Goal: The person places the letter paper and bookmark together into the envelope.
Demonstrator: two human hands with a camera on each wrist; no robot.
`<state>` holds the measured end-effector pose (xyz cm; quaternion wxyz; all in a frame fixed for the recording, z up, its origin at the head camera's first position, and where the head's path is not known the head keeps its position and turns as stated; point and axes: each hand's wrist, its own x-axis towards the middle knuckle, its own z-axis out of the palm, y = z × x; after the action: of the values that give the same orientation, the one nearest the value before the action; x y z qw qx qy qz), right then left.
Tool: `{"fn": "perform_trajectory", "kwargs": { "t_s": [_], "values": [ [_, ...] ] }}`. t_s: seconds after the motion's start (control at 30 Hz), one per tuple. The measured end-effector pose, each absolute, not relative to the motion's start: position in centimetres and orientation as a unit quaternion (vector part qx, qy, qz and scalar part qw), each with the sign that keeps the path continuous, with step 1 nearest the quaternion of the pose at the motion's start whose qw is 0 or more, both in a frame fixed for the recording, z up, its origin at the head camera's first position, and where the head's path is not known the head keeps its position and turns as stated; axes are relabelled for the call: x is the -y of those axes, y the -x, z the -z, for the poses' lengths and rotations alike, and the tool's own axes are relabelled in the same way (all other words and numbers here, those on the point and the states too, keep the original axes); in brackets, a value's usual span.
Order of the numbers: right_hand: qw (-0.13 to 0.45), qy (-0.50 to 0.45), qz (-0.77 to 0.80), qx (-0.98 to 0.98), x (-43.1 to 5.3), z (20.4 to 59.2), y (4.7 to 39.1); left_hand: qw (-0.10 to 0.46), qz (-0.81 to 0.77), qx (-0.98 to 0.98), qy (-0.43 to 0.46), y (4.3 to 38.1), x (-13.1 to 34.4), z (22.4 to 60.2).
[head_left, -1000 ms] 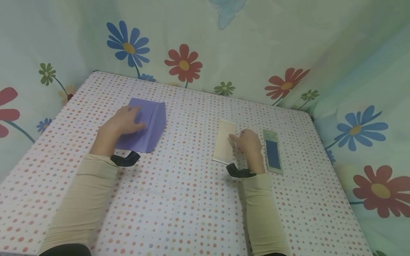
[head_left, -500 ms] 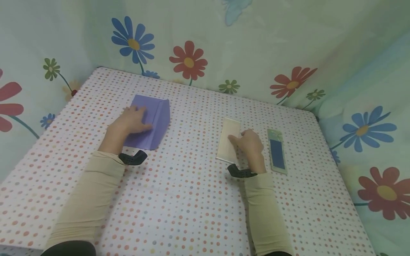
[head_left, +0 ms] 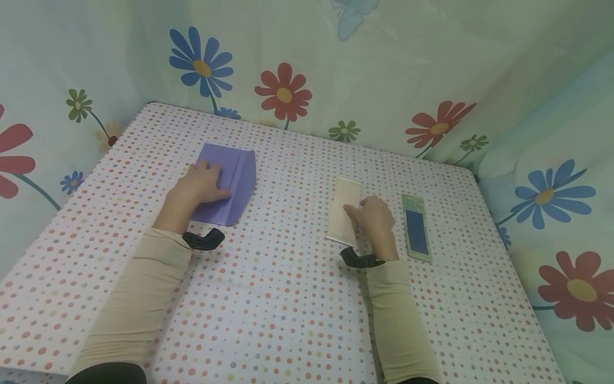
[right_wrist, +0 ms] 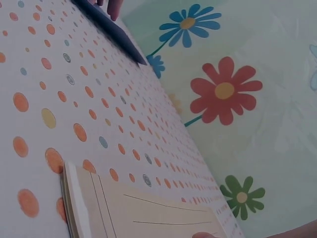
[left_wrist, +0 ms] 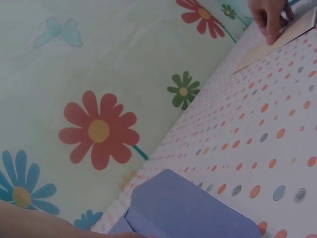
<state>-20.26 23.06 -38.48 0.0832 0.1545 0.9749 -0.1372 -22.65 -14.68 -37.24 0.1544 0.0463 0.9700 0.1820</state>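
A purple envelope with its flap unfolded toward the right lies on the left half of the table. My left hand rests on its body, fingers and thumb spread flat. In the left wrist view the pointed flap fills the bottom. A cream notepad lies right of the middle; ruled lines and a thick page edge show on the notepad in the right wrist view. My right hand holds its right side, thumb on top and the other fingers curled at the edge.
Right of my right hand lies a narrow green pad with a dark blue rectangle on its lower part. A dotted cloth covers the table. A flower-printed curtain hangs along the back and both sides.
The view has shifted slightly, so everything sits a little farther right in it. My left hand stays on the envelope and my right hand stays at the notepad; neither thing visibly moves on the table.
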Motion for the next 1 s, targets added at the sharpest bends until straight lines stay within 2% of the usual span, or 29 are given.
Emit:
{"fn": "perform_trajectory", "kwargs": {
  "t_s": [0.67, 1.0],
  "values": [
    [0.074, -0.155, 0.151, -0.973, -22.89, 38.42, 20.40, 0.144, -0.174, -0.974, -0.026, 22.52, 14.17, 37.41],
    [0.068, -0.169, 0.216, -0.959, -23.17, 38.77, 20.83, 0.145, -0.181, -0.973, -0.022, 22.77, 14.17, 37.39]
  ]
}}
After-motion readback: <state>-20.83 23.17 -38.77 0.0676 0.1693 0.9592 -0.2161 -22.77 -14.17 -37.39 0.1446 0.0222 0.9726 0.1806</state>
